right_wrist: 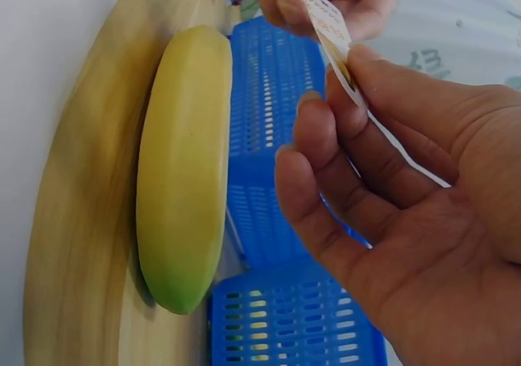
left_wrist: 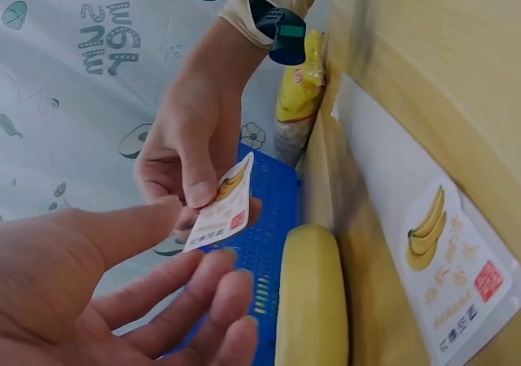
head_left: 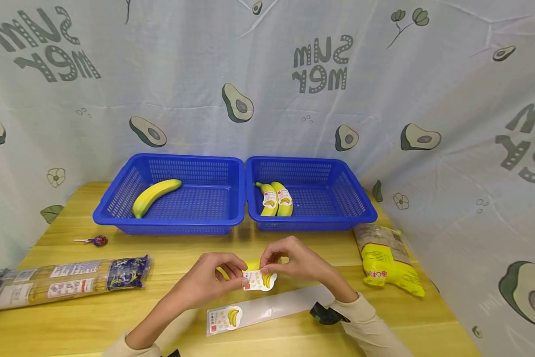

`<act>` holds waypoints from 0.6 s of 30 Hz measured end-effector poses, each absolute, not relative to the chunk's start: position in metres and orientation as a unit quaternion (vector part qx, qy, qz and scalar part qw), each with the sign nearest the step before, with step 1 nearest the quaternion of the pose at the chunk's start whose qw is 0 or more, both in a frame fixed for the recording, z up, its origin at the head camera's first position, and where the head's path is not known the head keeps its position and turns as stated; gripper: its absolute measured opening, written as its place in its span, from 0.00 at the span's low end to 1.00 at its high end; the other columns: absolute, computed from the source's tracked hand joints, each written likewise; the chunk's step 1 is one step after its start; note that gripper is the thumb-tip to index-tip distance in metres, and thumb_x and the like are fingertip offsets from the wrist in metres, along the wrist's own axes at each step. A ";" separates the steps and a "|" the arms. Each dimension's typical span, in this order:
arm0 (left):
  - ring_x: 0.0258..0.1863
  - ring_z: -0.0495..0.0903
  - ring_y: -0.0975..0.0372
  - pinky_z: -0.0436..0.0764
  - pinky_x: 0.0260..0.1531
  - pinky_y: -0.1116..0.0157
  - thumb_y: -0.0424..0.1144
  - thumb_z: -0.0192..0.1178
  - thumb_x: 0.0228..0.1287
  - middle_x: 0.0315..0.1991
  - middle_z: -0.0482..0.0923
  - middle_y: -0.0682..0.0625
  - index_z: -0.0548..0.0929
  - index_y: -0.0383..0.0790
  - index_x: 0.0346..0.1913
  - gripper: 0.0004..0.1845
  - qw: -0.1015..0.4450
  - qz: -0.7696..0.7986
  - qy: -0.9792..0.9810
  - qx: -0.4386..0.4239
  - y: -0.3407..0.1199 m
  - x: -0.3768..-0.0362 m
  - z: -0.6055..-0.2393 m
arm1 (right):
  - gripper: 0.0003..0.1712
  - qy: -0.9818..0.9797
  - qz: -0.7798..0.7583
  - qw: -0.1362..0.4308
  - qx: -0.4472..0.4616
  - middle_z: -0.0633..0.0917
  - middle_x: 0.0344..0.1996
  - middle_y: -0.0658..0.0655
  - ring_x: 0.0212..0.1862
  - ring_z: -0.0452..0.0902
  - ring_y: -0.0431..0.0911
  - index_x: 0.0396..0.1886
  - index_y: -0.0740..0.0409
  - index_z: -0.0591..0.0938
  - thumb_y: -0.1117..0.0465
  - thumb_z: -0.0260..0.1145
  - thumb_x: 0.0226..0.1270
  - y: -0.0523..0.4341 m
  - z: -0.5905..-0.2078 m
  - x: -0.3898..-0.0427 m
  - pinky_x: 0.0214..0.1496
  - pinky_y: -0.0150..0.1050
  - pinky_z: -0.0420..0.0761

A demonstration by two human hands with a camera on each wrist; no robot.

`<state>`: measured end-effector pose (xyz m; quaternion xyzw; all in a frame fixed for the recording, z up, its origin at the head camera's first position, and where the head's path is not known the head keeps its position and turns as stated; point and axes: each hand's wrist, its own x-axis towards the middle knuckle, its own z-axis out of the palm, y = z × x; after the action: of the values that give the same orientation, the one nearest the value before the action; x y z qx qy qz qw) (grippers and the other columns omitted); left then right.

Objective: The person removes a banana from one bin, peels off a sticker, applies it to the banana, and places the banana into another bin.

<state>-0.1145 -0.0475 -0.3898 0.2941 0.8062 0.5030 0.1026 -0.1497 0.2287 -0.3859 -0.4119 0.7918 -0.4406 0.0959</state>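
Note:
Both hands hold a white banana-print sticker (head_left: pixel 259 280) just above a yellow banana (head_left: pixel 249 266) that lies on the wooden table (head_left: pixel 115 317). My left hand (head_left: pixel 242 278) pinches the sticker's left end and my right hand (head_left: pixel 267 266) pinches its top right. In the left wrist view the sticker (left_wrist: pixel 220 207) stands between my left hand (left_wrist: pixel 195 236) and my right hand (left_wrist: pixel 195 189), beside the banana (left_wrist: pixel 313 301). The right wrist view shows the sticker (right_wrist: pixel 338 37) edge-on in my right hand (right_wrist: pixel 334 81), with the banana (right_wrist: pixel 183 179) to its left.
A clear backing strip (head_left: pixel 276 307) holding one more sticker (head_left: pixel 225 319) lies near the table's front. Behind stand two blue baskets: the left basket (head_left: pixel 169 218) holds a bare banana (head_left: pixel 156 196), the right basket (head_left: pixel 314 224) two stickered bananas (head_left: pixel 276 199). Noodle packs (head_left: pixel 66 280), a lollipop (head_left: pixel 93 241) and a yellow bag (head_left: pixel 388 260) flank them.

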 end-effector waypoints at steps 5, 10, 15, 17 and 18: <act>0.32 0.81 0.68 0.83 0.30 0.70 0.35 0.74 0.70 0.30 0.85 0.58 0.90 0.42 0.37 0.03 0.064 0.525 0.802 0.279 -0.042 -0.114 -0.393 | 0.04 0.786 -0.452 0.093 -0.412 0.91 0.34 0.54 0.36 0.84 0.38 0.38 0.58 0.89 0.70 0.74 0.72 0.227 -0.388 -0.150 0.40 0.39 0.90; 0.30 0.80 0.68 0.82 0.28 0.71 0.33 0.73 0.70 0.29 0.85 0.57 0.91 0.42 0.35 0.04 0.048 0.530 0.806 0.258 -0.041 -0.116 -0.396 | 0.04 0.798 -0.445 0.071 -0.401 0.91 0.34 0.53 0.37 0.82 0.37 0.38 0.58 0.90 0.70 0.75 0.71 0.228 -0.388 -0.151 0.38 0.37 0.88; 0.30 0.81 0.66 0.82 0.29 0.70 0.32 0.73 0.69 0.29 0.85 0.56 0.91 0.40 0.35 0.04 0.044 0.532 0.813 0.232 -0.044 -0.119 -0.399 | 0.04 0.815 -0.434 0.044 -0.381 0.91 0.33 0.52 0.35 0.80 0.35 0.36 0.58 0.91 0.70 0.76 0.69 0.229 -0.392 -0.154 0.36 0.33 0.85; 0.31 0.81 0.66 0.83 0.30 0.70 0.32 0.72 0.69 0.29 0.85 0.56 0.91 0.40 0.35 0.04 0.042 0.528 0.818 0.223 -0.044 -0.121 -0.400 | 0.04 0.821 -0.431 0.036 -0.372 0.91 0.33 0.52 0.34 0.79 0.35 0.36 0.59 0.91 0.71 0.76 0.69 0.228 -0.394 -0.155 0.35 0.33 0.85; 0.31 0.81 0.65 0.83 0.31 0.70 0.31 0.72 0.69 0.28 0.85 0.56 0.90 0.40 0.34 0.04 0.040 0.526 0.821 0.220 -0.044 -0.122 -0.401 | 0.03 0.824 -0.430 0.033 -0.367 0.91 0.33 0.52 0.34 0.79 0.35 0.36 0.60 0.91 0.70 0.77 0.69 0.227 -0.395 -0.155 0.35 0.33 0.86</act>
<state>-0.1215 -0.0442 -0.4008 0.2197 0.8207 0.5259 0.0400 -0.1548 0.2267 -0.3949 -0.3674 0.8238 -0.4305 0.0327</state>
